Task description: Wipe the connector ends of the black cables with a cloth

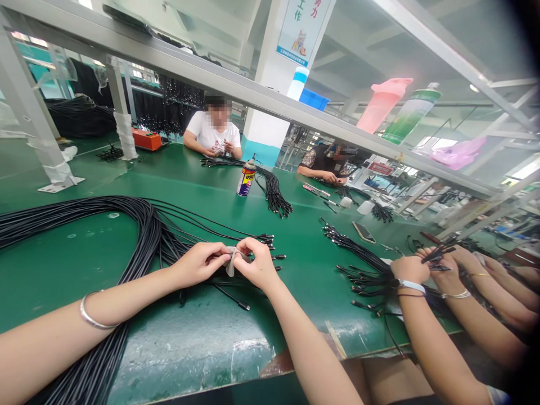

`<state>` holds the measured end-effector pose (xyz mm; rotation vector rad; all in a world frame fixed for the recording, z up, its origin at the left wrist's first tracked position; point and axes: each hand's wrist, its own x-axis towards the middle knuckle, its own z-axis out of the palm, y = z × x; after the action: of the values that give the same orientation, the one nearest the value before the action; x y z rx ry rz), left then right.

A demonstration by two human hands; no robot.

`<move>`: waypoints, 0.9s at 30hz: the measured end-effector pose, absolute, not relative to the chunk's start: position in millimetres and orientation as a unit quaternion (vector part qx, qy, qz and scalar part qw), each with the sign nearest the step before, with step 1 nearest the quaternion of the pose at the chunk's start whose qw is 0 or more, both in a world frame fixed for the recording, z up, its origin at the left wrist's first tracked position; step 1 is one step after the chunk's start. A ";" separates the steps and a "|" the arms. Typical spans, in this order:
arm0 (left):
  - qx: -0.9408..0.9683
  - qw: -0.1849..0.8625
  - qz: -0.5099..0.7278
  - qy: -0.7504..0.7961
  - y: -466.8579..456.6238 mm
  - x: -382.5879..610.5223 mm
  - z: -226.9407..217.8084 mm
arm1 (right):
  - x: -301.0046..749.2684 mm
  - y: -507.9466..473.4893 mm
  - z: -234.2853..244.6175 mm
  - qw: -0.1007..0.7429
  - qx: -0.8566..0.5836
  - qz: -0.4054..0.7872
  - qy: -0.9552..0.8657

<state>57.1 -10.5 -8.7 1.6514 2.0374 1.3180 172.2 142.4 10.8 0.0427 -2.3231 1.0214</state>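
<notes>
Thumb and fingers of my left hand (203,262) are pinched together on what looks like a thin black cable, mostly hidden by the fingers. Right beside it, my right hand (256,263) pinches a small greyish-white cloth (230,265), which hangs down between both hands and seems wrapped around the cable. Under and behind the hands lies a thick bundle of black cables (141,225), curving in from the left and down to the table's front edge. Their metal-tipped connectors (266,241) point right, and one loose connector (243,305) lies nearer to me.
The green table (304,298) has a worn front edge. A spray can (246,178) stands beyond the hands, near another cable bundle (275,194). At right, a co-worker's hands (411,271) handle more cables (358,247) near a phone (363,232). A metal shelf beam (253,93) crosses above.
</notes>
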 end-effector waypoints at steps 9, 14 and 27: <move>0.556 0.049 0.433 0.708 -9.7 60.2 -10.6 | 172.4 142.6 15.9 0.282 -0.024 0.411 -0.867; 0.545 0.013 0.423 0.724 -11.5 62.4 -9.7 | 171.1 141.5 15.9 0.259 -0.050 0.466 -0.844; 0.583 -0.135 0.350 0.720 -15.4 66.0 -7.0 | 167.9 142.9 10.1 0.240 -0.054 0.533 -0.809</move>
<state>66.0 -15.4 -7.0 2.0082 2.4810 1.2064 167.9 142.9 10.1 -0.1466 -2.2154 1.4600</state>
